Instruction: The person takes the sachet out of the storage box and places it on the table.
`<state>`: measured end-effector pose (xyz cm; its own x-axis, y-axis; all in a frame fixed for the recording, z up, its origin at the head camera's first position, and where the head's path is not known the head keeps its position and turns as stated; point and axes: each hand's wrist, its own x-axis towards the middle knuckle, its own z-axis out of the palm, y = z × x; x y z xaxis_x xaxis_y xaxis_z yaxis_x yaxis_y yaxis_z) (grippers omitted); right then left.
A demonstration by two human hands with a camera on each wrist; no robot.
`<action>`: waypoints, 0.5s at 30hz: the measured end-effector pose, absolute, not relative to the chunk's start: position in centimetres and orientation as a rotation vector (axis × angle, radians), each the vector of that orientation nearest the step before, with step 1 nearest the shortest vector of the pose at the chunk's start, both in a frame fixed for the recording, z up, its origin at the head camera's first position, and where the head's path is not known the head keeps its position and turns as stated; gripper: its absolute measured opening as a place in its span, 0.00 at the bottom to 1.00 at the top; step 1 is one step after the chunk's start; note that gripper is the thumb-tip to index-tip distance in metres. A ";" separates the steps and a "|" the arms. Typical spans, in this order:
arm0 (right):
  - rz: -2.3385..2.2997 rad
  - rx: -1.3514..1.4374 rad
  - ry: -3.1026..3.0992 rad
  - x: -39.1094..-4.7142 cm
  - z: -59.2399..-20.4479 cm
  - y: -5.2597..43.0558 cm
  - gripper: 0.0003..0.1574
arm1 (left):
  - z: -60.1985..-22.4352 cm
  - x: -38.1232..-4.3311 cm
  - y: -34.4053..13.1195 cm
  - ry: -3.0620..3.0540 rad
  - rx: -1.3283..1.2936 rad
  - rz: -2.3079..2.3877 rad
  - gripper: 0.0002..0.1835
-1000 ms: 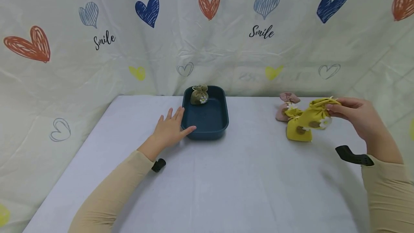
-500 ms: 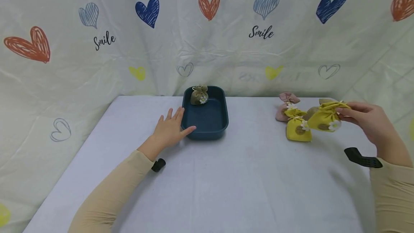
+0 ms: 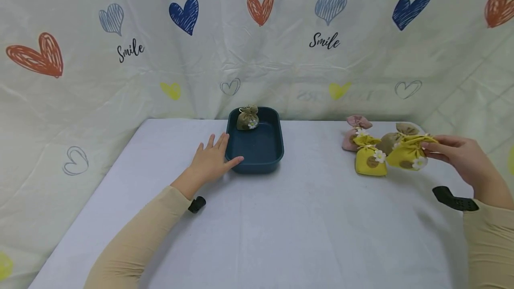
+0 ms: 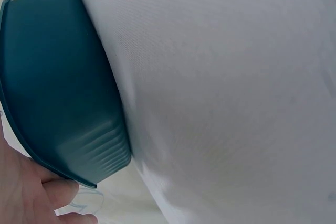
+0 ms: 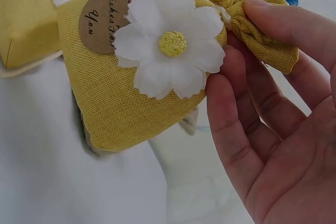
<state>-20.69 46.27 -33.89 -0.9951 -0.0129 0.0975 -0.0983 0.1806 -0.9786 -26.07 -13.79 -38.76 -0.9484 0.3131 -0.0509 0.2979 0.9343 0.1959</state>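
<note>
In the head view my right hand [image 3: 466, 159] pinches the gathered neck of a yellow drawstring pouch [image 3: 401, 158] at the right of the table. Seen from the right wrist, that pouch [image 5: 126, 108] carries a white cloth flower and a round brown tag with writing, its neck between thumb and fingers. A second yellow pouch [image 3: 363, 168] stands to its left. Behind them are an olive-brown pouch [image 3: 387, 143] and a pink pouch [image 3: 348, 142]. My left hand [image 3: 206, 162], fingers spread, rests against the left side of a dark blue-green tray [image 3: 261, 148]; the left wrist view shows fingers at its rim.
Inside the tray's far end sits another olive-brown pouch [image 3: 245, 122] with small white flowers. The white-covered table [image 3: 297, 226] ends at the back against a pale curtain [image 3: 281, 61] printed with hearts and "Smile".
My right hand has carried the yellow pouch rightward and lower, away from the other yellow pouch, bringing the olive-brown pouch behind into sight. The left hand and tray have stayed put.
</note>
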 end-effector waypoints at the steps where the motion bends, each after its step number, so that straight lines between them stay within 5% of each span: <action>1: 1.956 0.110 -2.375 -20.7 -34.1 46.5 0.23 | -38.8 -26.1 -13.8 3.010 0.475 0.283 0.53; 15: 1.695 0.032 -2.631 -20.7 -35.9 48.7 0.24 | -38.8 -26.2 -13.8 3.013 0.471 0.278 0.54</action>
